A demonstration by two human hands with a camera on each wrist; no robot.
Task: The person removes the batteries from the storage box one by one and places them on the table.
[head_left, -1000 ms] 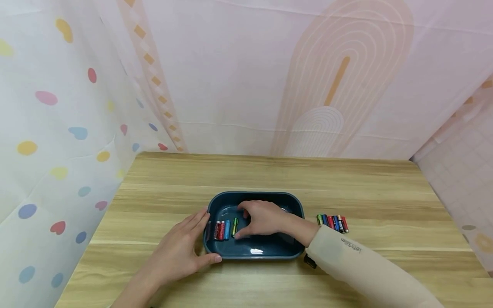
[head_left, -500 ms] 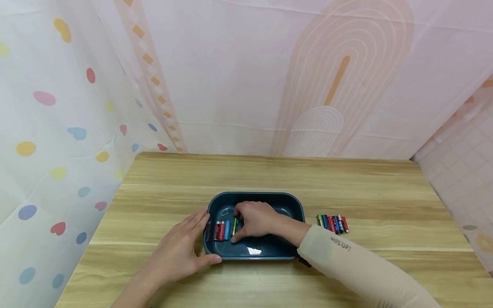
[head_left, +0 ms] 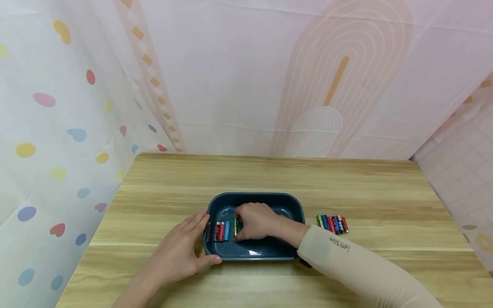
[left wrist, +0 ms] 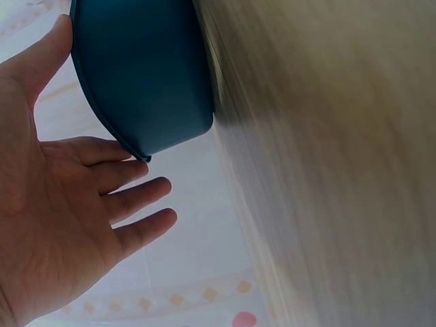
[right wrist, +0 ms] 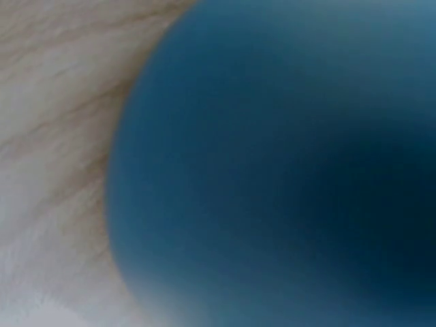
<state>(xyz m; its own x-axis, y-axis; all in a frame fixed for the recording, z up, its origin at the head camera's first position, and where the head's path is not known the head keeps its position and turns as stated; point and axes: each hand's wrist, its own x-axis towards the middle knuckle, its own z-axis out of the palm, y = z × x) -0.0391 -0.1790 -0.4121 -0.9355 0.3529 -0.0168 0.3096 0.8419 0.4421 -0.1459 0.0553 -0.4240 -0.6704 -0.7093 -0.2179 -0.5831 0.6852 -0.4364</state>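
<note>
Arm angled in from four o'clock, my right hand [head_left: 256, 220] pinches the green battery [head_left: 236, 227], nine o'clock of centre in the tray [head_left: 265, 250]; my left hand [head_left: 181, 250], spread, touches its eight-o'clock rim.

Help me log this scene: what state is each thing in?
Tray: upright, lidless, on the table
Red batteries: lying together inside
Blue battery: lying beside them
Green battery: gripped by the right hand
Other batteries: lying in a row outside
Left hand: spread, touching the tray
Curtain: hanging
</note>
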